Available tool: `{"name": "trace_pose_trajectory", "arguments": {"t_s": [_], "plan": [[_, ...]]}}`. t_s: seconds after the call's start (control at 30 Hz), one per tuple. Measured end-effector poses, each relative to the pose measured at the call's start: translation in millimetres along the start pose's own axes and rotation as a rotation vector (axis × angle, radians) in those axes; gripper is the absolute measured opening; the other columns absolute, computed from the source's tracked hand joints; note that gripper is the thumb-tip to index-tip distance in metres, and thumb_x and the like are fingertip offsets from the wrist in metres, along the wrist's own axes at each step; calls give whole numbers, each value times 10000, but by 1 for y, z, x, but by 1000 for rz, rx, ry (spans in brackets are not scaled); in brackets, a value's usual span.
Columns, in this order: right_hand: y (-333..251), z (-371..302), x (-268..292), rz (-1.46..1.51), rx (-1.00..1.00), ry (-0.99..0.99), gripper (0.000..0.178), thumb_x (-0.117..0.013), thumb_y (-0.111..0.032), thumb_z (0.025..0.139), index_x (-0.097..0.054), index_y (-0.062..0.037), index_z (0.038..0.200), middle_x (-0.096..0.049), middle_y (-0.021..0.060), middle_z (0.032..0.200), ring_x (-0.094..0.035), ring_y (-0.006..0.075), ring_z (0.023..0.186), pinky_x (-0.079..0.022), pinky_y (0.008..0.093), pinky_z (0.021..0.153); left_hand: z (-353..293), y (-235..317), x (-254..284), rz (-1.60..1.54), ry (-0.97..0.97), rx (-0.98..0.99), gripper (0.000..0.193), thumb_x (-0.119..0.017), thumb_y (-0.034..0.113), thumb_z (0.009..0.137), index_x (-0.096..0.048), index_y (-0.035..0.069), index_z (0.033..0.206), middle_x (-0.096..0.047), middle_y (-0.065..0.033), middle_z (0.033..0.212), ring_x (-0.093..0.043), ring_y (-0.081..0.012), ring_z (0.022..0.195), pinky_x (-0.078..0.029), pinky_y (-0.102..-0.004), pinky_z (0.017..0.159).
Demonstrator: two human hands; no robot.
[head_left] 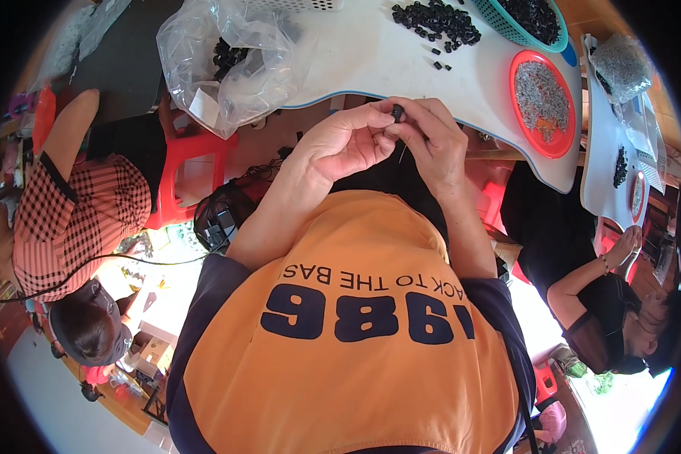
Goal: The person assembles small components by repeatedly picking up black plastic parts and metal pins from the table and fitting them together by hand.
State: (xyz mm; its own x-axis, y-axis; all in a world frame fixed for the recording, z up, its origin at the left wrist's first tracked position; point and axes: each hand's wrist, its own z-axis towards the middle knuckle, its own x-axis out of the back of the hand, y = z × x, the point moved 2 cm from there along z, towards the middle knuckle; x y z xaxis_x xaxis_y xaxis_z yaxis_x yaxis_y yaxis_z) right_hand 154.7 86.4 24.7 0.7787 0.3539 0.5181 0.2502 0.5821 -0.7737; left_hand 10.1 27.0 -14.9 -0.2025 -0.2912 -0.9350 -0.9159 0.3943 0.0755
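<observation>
My left hand and my right hand meet at the near edge of a white table. Between their fingertips is a small black cylindrical piece, pinched from both sides. Its finer details are too small to make out. Beyond my hands, similar loose black pieces lie in a pile on the table. To the right, a red plate holds many tiny silvery-grey pieces.
A clear plastic bag with black pieces inside sits at the left. A turquoise basket of black pieces stands at the far right. Red stools are beside me. One person is at the left, another at the right.
</observation>
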Motion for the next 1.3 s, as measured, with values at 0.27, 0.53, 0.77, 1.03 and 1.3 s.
{"name": "trace_pose_trajectory", "arguments": {"t_s": [0.27, 0.53, 0.77, 1.03, 1.3], "plan": [[0, -2, -1, -3, 62, 41, 343, -768, -30, 756, -705, -58, 1091, -651, 54, 906, -638, 150, 762, -553, 265, 664, 0, -1, 2, -14, 5, 19, 139, -656, -10, 876, -588, -1, 997, -609, -36, 921, -574, -129, 801, -502, -251, 680], [1, -8, -2, 8, 119, 53, 353, -775, -37, 747, -711, -66, 1093, -663, 51, 905, -641, 147, 762, -554, 266, 667, -2, -8, 5, 24, -2, -26, 84, -642, -5, 882, -599, 0, 953, -591, -39, 871, -556, -132, 763, -501, -253, 652], [6, -12, -3, -34, 167, 38, 342, -770, -41, 739, -714, -72, 1075, -667, 61, 882, -646, 168, 750, -548, 276, 659, 1, -11, 17, 24, 8, -37, 86, -653, 3, 877, -604, -2, 947, -594, -47, 870, -559, -137, 761, -500, -256, 638], [11, -16, -7, -23, 164, 23, 325, -765, -47, 751, -711, -65, 1070, -663, 63, 890, -641, 173, 756, -542, 282, 661, -2, -8, 23, 138, -29, -82, 135, -659, 16, 885, -621, -5, 1013, -621, -34, 909, -584, -125, 804, -509, -248, 688], [9, -22, -11, -60, 218, 19, 327, -759, -20, 752, -703, -54, 1073, -653, 63, 881, -635, 190, 756, -531, 294, 653, -6, -8, 24, 259, -29, -93, 139, -689, 8, 843, -687, 8, 982, -679, -50, 883, -632, -113, 766, -538, -232, 691]]}}
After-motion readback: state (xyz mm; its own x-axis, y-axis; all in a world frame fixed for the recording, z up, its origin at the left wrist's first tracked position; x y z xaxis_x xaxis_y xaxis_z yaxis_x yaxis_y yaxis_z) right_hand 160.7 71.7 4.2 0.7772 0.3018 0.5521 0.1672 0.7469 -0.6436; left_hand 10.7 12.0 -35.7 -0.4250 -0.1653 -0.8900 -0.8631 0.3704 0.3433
